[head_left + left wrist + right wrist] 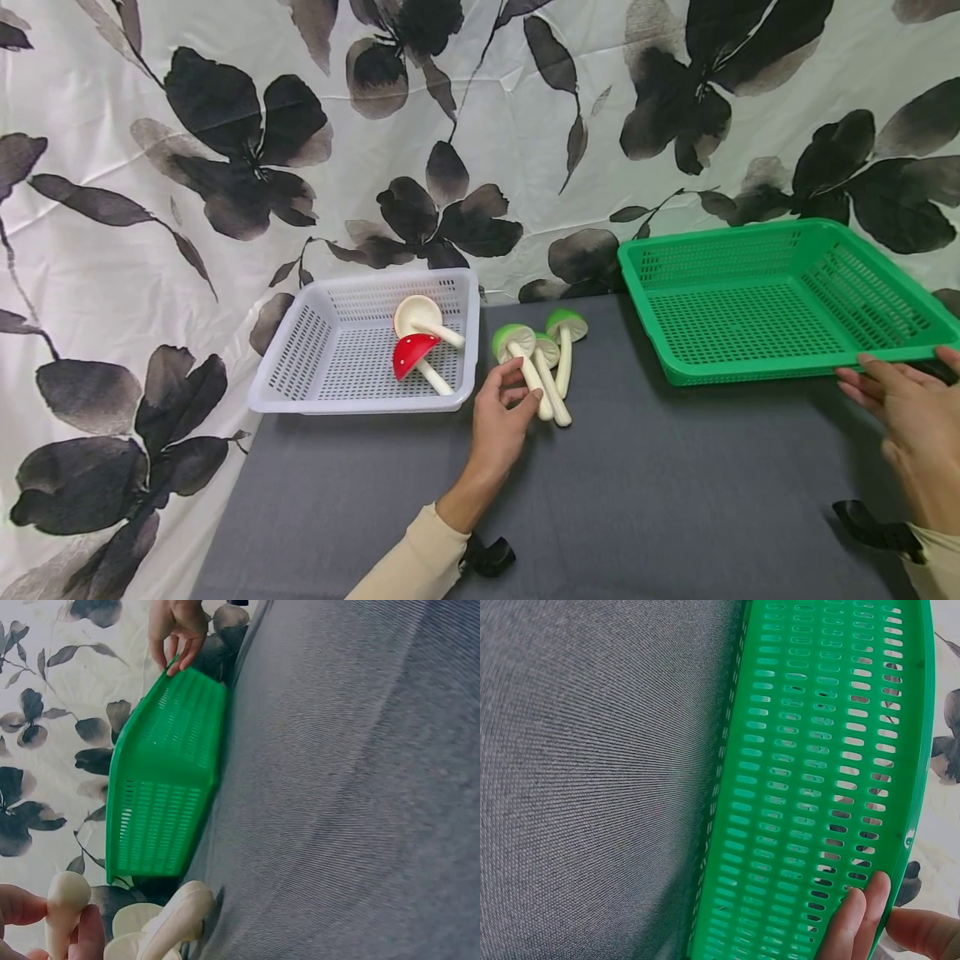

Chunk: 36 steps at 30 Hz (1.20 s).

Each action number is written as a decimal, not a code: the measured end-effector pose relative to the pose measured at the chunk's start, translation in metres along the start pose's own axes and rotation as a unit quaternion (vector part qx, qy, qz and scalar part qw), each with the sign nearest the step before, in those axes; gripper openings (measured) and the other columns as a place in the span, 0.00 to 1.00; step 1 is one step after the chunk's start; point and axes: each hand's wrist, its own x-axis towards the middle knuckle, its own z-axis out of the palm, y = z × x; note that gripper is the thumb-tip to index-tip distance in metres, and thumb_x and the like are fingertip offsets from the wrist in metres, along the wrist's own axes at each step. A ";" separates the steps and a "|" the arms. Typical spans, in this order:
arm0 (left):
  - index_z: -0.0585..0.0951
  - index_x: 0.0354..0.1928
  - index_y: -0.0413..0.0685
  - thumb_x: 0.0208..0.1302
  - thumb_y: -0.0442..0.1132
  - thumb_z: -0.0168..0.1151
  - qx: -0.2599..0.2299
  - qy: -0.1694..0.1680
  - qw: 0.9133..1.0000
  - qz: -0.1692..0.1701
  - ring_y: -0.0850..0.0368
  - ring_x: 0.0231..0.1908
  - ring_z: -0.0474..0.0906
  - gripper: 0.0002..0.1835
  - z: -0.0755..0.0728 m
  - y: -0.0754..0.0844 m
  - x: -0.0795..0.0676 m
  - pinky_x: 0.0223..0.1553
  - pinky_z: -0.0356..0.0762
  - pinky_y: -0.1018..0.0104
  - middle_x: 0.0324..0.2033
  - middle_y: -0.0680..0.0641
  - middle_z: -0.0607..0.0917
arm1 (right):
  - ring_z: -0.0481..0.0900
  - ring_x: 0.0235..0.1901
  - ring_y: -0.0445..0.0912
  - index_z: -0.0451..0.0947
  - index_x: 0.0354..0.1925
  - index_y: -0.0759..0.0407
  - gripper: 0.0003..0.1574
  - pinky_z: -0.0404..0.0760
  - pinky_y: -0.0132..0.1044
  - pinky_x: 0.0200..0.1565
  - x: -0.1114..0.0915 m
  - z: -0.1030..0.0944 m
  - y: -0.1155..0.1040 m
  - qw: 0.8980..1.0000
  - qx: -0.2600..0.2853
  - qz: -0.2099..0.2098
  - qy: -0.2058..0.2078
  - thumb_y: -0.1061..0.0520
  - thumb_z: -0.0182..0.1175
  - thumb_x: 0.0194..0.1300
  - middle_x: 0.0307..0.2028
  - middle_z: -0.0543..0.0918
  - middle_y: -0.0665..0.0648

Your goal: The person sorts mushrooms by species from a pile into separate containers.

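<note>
My left hand (498,421) pinches the pale stem of a green-capped toy mushroom (513,337) between thumb and fingers. Two more mushrooms with green caps lie close beside it on the grey cloth: one partly hidden (560,410), the other a little to the right (566,327). In the left wrist view the rounded stem end (69,891) shows between the fingertips. My right hand (900,412) grips the near rim of a green basket (757,369) at its right end, with the thumb outside the rim from the fingers in the right wrist view.
A white basket (352,407) stands to the left, holding a red-capped mushroom (411,354) and another mushroom (417,310) with its cap underside showing. A floral curtain (525,150) hangs behind the grey-covered table (660,492).
</note>
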 end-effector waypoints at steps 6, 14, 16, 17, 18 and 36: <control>0.77 0.65 0.47 0.63 0.28 0.67 -0.032 -0.002 0.999 0.000 0.48 0.45 0.83 0.27 0.002 0.007 0.004 0.38 0.81 0.71 0.52 0.40 0.81 | 0.84 0.19 0.34 0.48 0.76 0.44 0.45 0.81 0.24 0.24 0.001 -0.001 -0.001 1.000 -0.002 0.004 -0.008 0.69 0.55 0.71 0.27 0.82 0.43; 0.74 0.69 0.46 0.65 0.28 0.66 -0.074 -0.019 0.997 -0.017 0.50 0.48 0.83 0.30 0.003 0.017 0.009 0.40 0.83 0.71 0.56 0.40 0.80 | 0.83 0.19 0.32 0.48 0.76 0.43 0.46 0.81 0.24 0.23 0.003 -0.001 -0.001 1.000 -0.028 0.000 -0.005 0.68 0.56 0.72 0.26 0.81 0.43; 0.74 0.69 0.45 0.65 0.28 0.66 -0.096 -0.027 0.995 -0.029 0.52 0.47 0.83 0.30 0.004 0.018 0.010 0.39 0.83 0.70 0.57 0.40 0.80 | 0.83 0.19 0.32 0.47 0.76 0.43 0.46 0.81 0.24 0.23 0.003 -0.001 -0.001 0.999 -0.031 0.001 -0.008 0.67 0.56 0.72 0.26 0.81 0.42; 0.74 0.69 0.45 0.64 0.27 0.66 -0.109 -0.032 0.993 -0.035 0.54 0.46 0.83 0.30 0.004 0.018 0.011 0.39 0.83 0.70 0.57 0.40 0.80 | 0.83 0.19 0.32 0.47 0.76 0.43 0.46 0.81 0.24 0.23 0.004 -0.001 -0.001 0.999 -0.031 0.002 -0.008 0.67 0.57 0.72 0.27 0.81 0.42; 0.74 0.69 0.44 0.64 0.27 0.66 -0.122 -0.038 0.991 -0.041 0.56 0.45 0.83 0.30 0.005 0.018 0.012 0.39 0.83 0.69 0.57 0.40 0.79 | 0.83 0.20 0.32 0.47 0.76 0.43 0.46 0.81 0.24 0.23 0.004 -0.001 -0.001 0.999 -0.032 0.002 -0.008 0.67 0.57 0.72 0.28 0.81 0.42; 0.74 0.69 0.44 0.60 0.24 0.63 -0.206 -0.101 0.970 -0.077 0.58 0.42 0.84 0.33 0.026 0.020 0.029 0.38 0.85 0.63 0.57 0.40 0.78 | 0.85 0.21 0.35 0.44 0.78 0.42 0.54 0.82 0.28 0.23 0.003 -0.001 -0.003 1.000 -0.005 0.019 -0.002 0.70 0.60 0.68 0.32 0.80 0.46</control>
